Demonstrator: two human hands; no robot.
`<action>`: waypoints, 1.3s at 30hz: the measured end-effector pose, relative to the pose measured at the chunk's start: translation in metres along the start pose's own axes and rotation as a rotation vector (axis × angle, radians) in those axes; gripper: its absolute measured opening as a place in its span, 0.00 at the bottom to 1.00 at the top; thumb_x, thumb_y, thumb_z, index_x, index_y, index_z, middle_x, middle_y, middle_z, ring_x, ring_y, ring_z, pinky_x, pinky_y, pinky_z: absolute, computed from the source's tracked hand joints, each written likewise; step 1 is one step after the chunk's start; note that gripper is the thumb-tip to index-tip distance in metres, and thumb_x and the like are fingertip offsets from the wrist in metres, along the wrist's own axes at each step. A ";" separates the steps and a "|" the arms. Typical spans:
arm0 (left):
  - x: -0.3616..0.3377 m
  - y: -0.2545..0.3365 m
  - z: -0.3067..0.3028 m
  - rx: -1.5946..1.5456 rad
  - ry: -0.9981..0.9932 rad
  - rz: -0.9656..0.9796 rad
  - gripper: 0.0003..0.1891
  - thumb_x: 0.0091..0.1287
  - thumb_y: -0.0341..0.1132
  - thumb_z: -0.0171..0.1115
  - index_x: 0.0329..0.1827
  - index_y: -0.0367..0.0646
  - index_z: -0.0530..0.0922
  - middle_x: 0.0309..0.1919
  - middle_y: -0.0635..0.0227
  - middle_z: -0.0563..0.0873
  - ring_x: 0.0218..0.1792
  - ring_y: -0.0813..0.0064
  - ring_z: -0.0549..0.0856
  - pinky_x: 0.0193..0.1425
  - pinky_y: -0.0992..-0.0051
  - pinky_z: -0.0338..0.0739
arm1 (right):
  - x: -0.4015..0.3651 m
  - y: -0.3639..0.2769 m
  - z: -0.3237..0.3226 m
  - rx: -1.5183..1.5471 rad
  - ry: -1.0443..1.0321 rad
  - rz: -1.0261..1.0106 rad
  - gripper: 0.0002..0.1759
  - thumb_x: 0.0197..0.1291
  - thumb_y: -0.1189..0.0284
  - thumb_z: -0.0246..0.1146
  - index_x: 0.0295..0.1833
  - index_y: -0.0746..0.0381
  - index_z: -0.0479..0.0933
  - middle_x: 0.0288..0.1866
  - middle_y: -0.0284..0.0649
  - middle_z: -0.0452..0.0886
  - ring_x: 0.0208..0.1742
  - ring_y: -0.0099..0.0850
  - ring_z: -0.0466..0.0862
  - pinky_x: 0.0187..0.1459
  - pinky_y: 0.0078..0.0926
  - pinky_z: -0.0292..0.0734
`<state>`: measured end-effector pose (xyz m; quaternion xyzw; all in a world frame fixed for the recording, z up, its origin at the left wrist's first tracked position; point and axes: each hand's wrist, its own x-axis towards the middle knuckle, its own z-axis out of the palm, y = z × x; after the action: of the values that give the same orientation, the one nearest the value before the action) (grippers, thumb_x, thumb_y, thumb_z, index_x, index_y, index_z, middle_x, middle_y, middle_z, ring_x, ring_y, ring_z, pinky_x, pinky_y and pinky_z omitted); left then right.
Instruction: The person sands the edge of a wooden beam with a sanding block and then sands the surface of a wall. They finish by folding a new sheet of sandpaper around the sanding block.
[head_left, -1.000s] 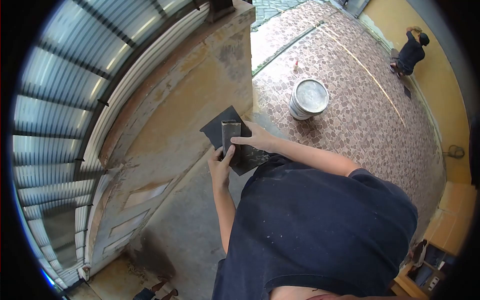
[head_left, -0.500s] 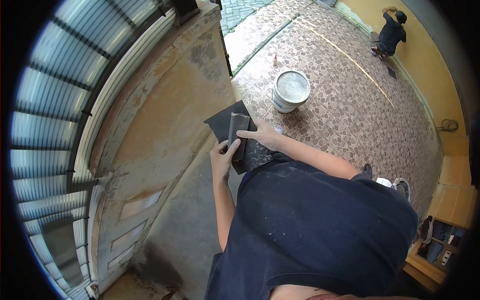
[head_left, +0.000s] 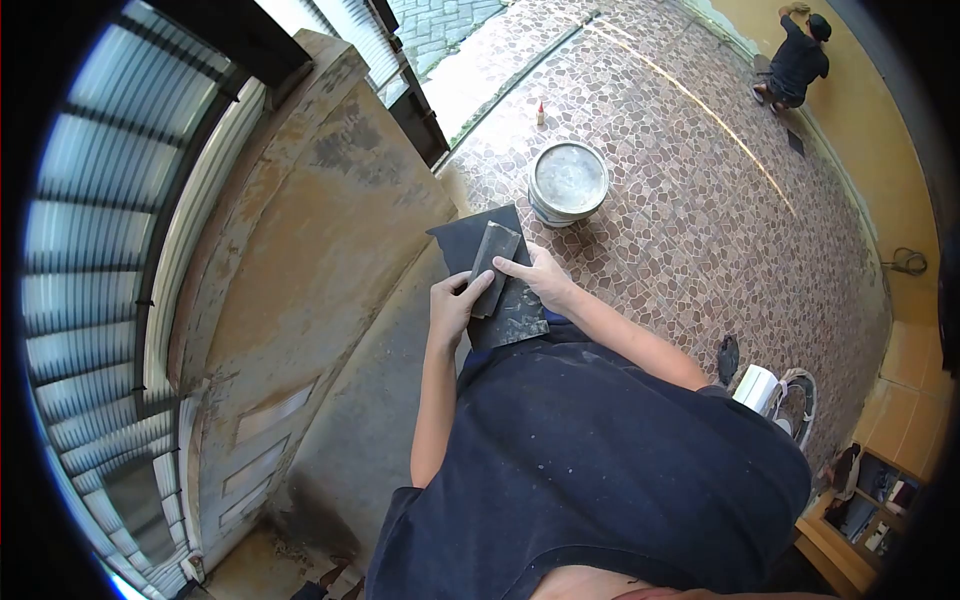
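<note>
Sandpaper sheet (head_left: 512, 318), dark and roughly square, is being held in front of the person's chest, above the grey concrete strip (head_left: 370, 420), with both hands on it. A narrow grey sanding block (head_left: 497, 246) is lying on the sheet's upper face, tilted with its far end toward the bucket.

- Left hand (head_left: 455, 305): is closing around the near end of the block, thumb on top, fingers curled beneath the sheet.
- Right hand (head_left: 543, 280): is grasping the sheet's right side, forefinger stretched across the block and pressing on it.

Surrounding items:
- A worn, ochre door panel (head_left: 300, 250) is leaning just left of the hands; its top corner is sitting near the sheet's far edge.
- A corrugated metal fence (head_left: 90, 230) is standing behind the panel.
- A white bucket (head_left: 568, 182) with a pale filling is standing on the pebble-pattern tile floor (head_left: 700, 200), just beyond the sheet.
- A small bottle (head_left: 541, 112) is standing farther out, near the floor's edge.
- A white roll (head_left: 757, 388) is showing beside the person's right shoulder.
- A coiled cable (head_left: 908, 262) is lying by the yellow wall (head_left: 880, 130).
- Another person (head_left: 797, 62) is crouching at that wall, well apart from the hands.

The sheet is hiding the undersides of both hands.
</note>
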<state>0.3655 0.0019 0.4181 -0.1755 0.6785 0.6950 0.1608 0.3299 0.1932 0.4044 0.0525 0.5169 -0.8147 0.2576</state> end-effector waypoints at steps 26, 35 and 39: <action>0.086 0.032 0.107 0.162 0.096 -0.087 0.18 0.69 0.43 0.77 0.46 0.34 0.91 0.29 0.73 0.89 0.28 0.87 0.83 0.32 0.81 0.77 | 0.061 -0.040 -0.123 -0.335 0.089 -0.157 0.28 0.83 0.59 0.55 0.80 0.56 0.61 0.66 0.48 0.78 0.67 0.31 0.77 0.70 0.36 0.70; 0.160 0.042 0.120 0.191 -0.081 0.040 0.20 0.67 0.46 0.77 0.47 0.35 0.92 0.28 0.71 0.90 0.27 0.85 0.83 0.32 0.79 0.77 | 0.093 -0.062 -0.143 -0.087 0.292 -0.230 0.27 0.83 0.63 0.57 0.80 0.57 0.59 0.63 0.47 0.80 0.62 0.28 0.78 0.65 0.30 0.73; 0.199 0.056 0.120 0.230 -0.153 0.146 0.21 0.66 0.47 0.78 0.47 0.35 0.92 0.25 0.70 0.88 0.24 0.84 0.82 0.28 0.77 0.75 | 0.108 -0.087 -0.143 -0.020 0.426 -0.230 0.32 0.82 0.65 0.60 0.81 0.61 0.54 0.64 0.50 0.81 0.62 0.28 0.81 0.61 0.26 0.77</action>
<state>0.1604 0.1176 0.3779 -0.0526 0.7503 0.6338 0.1804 0.1696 0.3075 0.3717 0.1613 0.5703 -0.8039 0.0487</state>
